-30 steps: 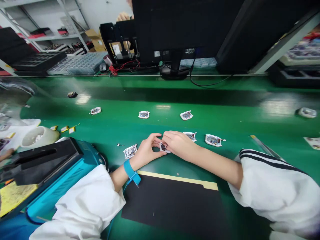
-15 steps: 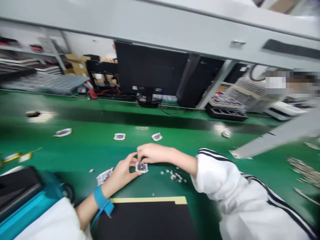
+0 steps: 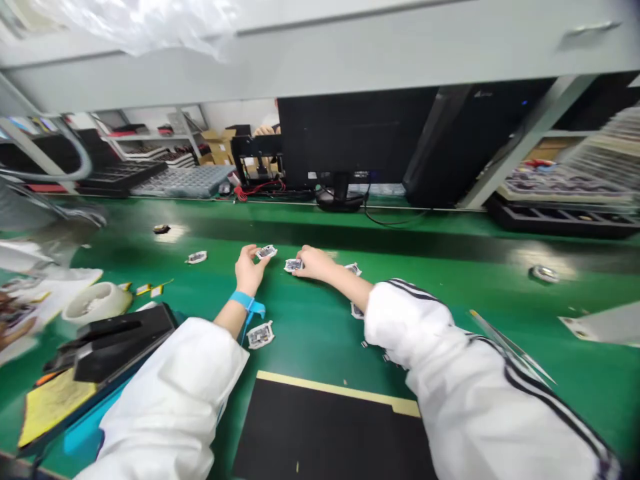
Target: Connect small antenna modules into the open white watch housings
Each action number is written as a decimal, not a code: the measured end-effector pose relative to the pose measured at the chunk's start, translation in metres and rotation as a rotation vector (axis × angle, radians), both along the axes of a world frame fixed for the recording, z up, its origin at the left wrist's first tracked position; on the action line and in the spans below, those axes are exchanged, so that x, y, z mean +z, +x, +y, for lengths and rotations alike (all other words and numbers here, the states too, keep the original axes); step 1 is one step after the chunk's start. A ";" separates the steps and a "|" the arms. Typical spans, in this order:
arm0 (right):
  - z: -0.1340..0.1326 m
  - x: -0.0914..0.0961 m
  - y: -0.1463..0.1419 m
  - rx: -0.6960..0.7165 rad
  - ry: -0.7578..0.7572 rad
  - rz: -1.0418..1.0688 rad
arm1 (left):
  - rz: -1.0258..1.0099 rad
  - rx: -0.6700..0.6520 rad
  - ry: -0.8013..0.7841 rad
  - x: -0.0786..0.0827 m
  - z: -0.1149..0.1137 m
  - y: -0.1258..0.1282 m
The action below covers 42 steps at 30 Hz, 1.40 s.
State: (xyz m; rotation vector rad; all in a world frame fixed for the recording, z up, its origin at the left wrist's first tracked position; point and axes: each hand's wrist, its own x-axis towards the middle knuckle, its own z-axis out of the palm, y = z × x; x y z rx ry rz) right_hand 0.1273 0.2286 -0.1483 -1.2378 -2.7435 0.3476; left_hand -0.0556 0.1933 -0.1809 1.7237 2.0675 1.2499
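Observation:
My left hand (image 3: 250, 270), a blue wrist strap (image 3: 243, 299) below it, pinches a small white-framed circuit board (image 3: 267, 252) between thumb and fingers. Just to the right, the fingers of my right hand (image 3: 316, 264) are closed on the edge of a second white-framed circuit board (image 3: 294, 266), at bench level. Two more such boards show partly behind my right forearm, one a framed board (image 3: 353, 269) and one a half-hidden board (image 3: 357, 311). Nearer to me lies a larger framed board (image 3: 261, 335), and another framed board (image 3: 197, 257) rests at the left.
A black mat (image 3: 330, 427) with a yellow edge lies in front of me. Tweezers (image 3: 515, 347) rest right of my sleeve. On the left are a white bowl (image 3: 97, 301) and a black device (image 3: 120, 340). A monitor (image 3: 355, 140) stands at the back.
My view has turned left. My hands, together on one board before, have moved farther over the bench and parted. Each now grips a separate board.

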 end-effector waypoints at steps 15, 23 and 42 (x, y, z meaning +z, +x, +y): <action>-0.099 -0.034 0.116 0.101 -0.007 0.090 | 0.547 -0.793 0.157 0.032 -0.104 0.131; -0.090 -0.032 0.144 0.212 -0.028 0.213 | 0.837 -0.929 0.048 -0.010 -0.123 0.164; -0.098 -0.050 0.114 0.084 -0.085 0.293 | 0.508 -0.807 0.049 -0.007 -0.123 0.097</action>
